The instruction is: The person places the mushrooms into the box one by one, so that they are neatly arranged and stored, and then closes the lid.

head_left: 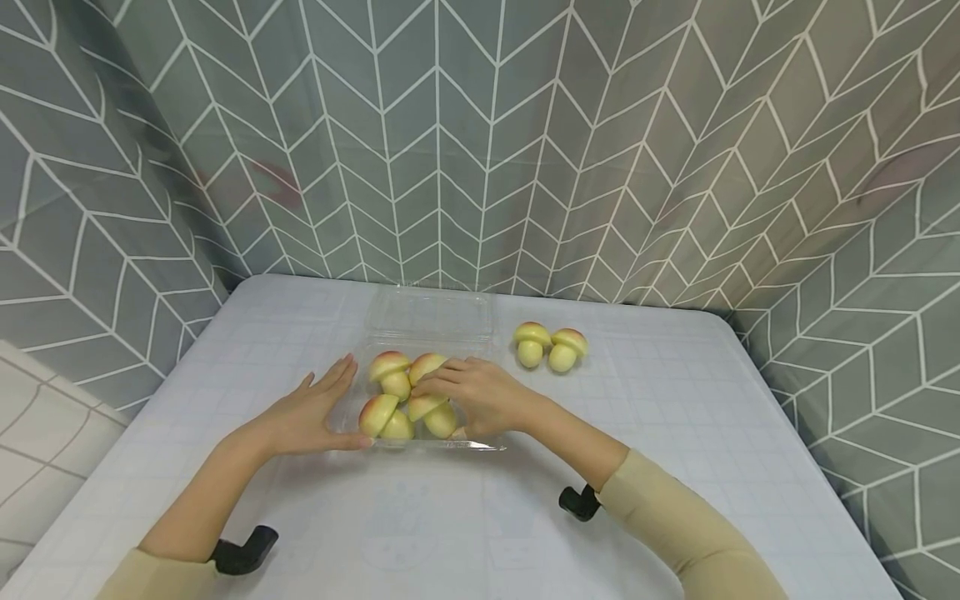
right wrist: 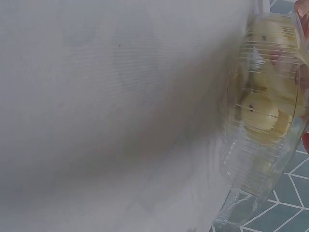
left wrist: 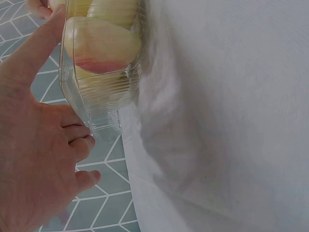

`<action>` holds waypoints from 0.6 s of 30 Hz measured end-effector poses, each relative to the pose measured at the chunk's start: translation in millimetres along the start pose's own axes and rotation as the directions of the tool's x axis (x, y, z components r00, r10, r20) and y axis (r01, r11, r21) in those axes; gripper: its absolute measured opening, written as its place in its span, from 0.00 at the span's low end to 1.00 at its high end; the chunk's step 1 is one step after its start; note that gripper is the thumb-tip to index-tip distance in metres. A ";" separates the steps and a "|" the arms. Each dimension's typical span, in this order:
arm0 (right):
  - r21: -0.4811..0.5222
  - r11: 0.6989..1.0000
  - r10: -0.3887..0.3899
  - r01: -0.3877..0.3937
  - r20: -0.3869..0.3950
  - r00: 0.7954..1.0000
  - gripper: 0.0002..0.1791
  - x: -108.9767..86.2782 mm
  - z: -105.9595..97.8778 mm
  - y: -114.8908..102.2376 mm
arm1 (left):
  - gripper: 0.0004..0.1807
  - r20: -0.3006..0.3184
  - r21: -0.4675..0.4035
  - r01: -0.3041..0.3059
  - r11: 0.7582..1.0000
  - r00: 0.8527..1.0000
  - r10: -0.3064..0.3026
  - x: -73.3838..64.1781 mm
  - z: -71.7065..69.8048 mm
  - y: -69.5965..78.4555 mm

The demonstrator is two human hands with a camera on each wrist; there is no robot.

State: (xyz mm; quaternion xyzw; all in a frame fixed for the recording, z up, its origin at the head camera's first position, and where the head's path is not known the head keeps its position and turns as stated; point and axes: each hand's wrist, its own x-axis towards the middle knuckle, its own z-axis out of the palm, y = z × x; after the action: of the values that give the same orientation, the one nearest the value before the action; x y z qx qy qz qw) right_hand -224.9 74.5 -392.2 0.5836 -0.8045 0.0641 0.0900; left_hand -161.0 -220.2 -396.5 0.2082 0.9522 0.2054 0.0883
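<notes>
A clear plastic clamshell box lies on the table with its lid laid back. Inside are several yellow mushroom-shaped pieces with reddish-tinted caps. My right hand reaches in from the right and grips the front-right mushroom-shaped piece between fingers and thumb. At the box's left side, my left hand has its fingers spread, the thumb touching the front-left corner. The left wrist view shows this hand beside the ribbed wall. Only fingertips of the right hand show in the right wrist view.
Two more mushroom-shaped pieces, a left one and a right one, lie on the table right of the lid. A pale cloth covers the table. Grey patterned curtains hang behind and at the sides.
</notes>
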 end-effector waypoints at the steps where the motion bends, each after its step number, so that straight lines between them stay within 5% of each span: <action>1: 0.002 1.000 -0.001 0.000 0.012 1.000 0.43 0.3 0.1 0.2 | 0.66 0.000 0.000 0.001 1.000 1.000 -0.001 -0.1 0.2 -0.4; 18: 0.020 1.000 0.012 -0.014 0.101 0.995 0.40 1.7 6.7 -0.1 | 0.66 -0.003 -0.006 -0.009 1.000 1.000 0.009 -1.1 0.7 -1.3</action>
State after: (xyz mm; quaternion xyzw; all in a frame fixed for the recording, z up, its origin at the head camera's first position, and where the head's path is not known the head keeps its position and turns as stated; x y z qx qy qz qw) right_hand -225.7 71.5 -398.4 0.5818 -0.8111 0.0433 0.0429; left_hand -160.3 -221.6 -397.6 0.2118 0.9508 0.2089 0.0865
